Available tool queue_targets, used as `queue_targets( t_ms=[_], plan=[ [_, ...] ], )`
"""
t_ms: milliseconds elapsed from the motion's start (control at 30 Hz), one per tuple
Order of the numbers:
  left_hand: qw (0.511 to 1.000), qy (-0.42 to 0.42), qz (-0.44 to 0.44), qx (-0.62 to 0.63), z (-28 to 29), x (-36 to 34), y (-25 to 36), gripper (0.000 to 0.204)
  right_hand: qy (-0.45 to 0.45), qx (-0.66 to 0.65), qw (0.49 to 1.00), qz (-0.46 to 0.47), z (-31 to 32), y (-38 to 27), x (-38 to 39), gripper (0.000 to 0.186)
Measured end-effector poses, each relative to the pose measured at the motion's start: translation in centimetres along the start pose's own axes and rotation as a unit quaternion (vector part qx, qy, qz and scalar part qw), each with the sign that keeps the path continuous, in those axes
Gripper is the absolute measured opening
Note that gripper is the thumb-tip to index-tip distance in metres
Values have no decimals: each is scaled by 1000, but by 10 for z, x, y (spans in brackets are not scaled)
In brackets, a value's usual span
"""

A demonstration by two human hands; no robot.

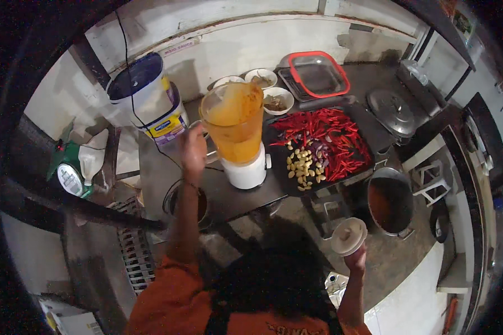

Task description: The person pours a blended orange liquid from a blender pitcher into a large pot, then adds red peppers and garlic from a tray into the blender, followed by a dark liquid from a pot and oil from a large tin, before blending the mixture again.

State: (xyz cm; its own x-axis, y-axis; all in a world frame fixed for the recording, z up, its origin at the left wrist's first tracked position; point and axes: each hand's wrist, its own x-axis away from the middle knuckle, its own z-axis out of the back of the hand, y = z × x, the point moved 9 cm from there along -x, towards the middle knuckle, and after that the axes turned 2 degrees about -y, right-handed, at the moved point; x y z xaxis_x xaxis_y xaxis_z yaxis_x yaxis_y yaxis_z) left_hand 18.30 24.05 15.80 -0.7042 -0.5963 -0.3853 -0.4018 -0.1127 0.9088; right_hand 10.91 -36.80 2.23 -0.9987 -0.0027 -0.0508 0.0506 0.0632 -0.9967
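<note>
A blender (pixel 248 174) with a white base stands on the dark counter. Its clear jar (pixel 239 131) holds an orange liquid, smeared up the walls, and has no lid on top. At the jar's left side, my left hand (pixel 194 148) is closed round its handle. My right hand (pixel 356 259) is off to the right, away from the jar, gripping a round white blender lid (pixel 349 235). Beside the blender is a black tray (pixel 278 181) with red chilies (pixel 341 142), peeled garlic cloves (pixel 304 167) and chopped purple onion (pixel 317 149).
White bowls (pixel 278 101) and a red-rimmed container (pixel 318 74) stand along the wall. Buckets (pixel 165 125) and a green scale (pixel 71 177) are at left. A large pot (pixel 390 201) of reddish-brown contents sits low at right, below a lidded metal pot (pixel 394 111). A black cord (pixel 128 72) hangs at left.
</note>
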Motion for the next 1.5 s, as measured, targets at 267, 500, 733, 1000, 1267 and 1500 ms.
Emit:
queue_targets(
  t_ms=[267,500,733,1000,1267,1500],
  plan=[
    [950,-55,-187,-245,-7,-6,20,13,-118,-296,941,-115,41,61,-100,60],
    [938,17,-154,-309,3,2,7,48,-185,-180,966,31,90,4,-295,58],
    [975,45,7,-218,20,3,4,51,-110,-402,902,-114,143,111,-449,57],
    [850,97,-137,-499,-105,55,102,57,-183,14,982,44,152,103,-481,30],
    [938,-177,-3,-296,-293,138,-10,65,-56,325,905,270,92,34,-403,17],
    [801,-128,-82,-579,-269,187,-239,69,-102,484,833,247,-77,29,-365,48]
  ],
)
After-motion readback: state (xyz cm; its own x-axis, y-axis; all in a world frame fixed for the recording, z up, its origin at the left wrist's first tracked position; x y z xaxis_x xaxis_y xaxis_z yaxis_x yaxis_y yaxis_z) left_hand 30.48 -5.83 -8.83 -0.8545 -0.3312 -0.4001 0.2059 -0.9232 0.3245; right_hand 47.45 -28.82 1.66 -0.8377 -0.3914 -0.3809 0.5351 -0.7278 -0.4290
